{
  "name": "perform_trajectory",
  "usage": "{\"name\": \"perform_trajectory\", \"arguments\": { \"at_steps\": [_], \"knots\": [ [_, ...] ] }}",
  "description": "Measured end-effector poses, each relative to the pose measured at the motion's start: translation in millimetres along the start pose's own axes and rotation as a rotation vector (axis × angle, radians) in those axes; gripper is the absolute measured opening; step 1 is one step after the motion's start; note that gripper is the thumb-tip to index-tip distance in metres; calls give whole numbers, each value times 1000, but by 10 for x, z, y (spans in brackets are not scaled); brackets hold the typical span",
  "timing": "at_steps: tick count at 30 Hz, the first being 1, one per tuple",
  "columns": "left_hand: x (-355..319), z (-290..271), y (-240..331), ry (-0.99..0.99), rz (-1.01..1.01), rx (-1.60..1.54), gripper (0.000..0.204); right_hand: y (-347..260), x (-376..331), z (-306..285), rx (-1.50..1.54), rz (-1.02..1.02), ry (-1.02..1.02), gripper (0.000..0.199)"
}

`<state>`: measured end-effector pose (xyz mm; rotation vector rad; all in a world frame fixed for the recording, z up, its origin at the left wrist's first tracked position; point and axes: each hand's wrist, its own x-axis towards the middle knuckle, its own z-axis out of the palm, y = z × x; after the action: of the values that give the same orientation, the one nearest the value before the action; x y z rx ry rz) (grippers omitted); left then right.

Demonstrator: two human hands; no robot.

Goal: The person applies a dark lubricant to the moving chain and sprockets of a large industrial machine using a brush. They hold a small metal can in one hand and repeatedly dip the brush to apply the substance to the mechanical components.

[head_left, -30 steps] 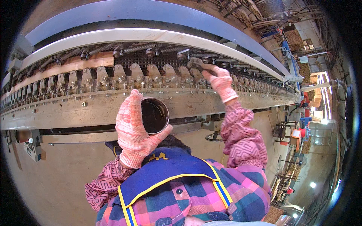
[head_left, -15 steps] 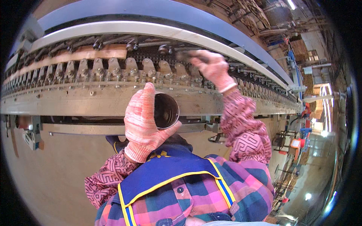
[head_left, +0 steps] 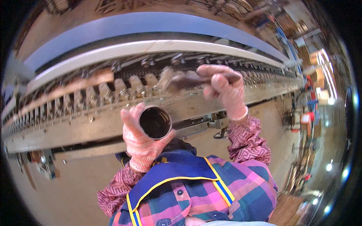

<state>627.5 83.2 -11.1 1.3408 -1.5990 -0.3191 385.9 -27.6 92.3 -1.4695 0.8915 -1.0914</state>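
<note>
My left hand (head_left: 136,136), in a pink-and-white knit glove, is wrapped round a round open metal can (head_left: 167,116). Its mouth is turned up and the inside looks dark; what lies at the bottom cannot be made out. Higher and to the right, my gloved right hand (head_left: 228,92) grips a brush (head_left: 184,82) by its dark handle. The pale bristles point left, smeared by motion, over the row of metal brackets (head_left: 121,87) on a long machine. Whether the bristles touch the machine is unclear.
The machine's pale metal beam (head_left: 102,119) runs across in front of me. Behind the brackets are a wooden strip (head_left: 88,81), a white rail (head_left: 151,46) and a wide blue-grey bar (head_left: 143,24). A handwheel (head_left: 220,133) sits below the beam, near my right sleeve.
My view has shifted and tilted. The brush has come back from the chain area behind the brackets, nearer the can. The can stays in my left hand.
</note>
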Motion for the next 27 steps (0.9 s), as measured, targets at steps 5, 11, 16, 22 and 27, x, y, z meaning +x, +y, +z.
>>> {"name": "perform_trajectory", "arguments": {
  "at_steps": [5,11,16,22,27],
  "knots": [
    [-7,76,35,-33,6,-116,152,45,-391,381,71,-80,-112,23],
    [45,196,159,-65,212,70,148,210,-455,438,-589,-33,-229,23],
    [170,217,291,-157,266,140,155,264,-436,574,-963,105,-254,27],
    [168,260,272,-142,249,137,148,211,-348,510,-900,167,-315,30],
    [135,259,305,-128,186,165,138,114,-562,385,-319,294,-12,23]
  ]
}}
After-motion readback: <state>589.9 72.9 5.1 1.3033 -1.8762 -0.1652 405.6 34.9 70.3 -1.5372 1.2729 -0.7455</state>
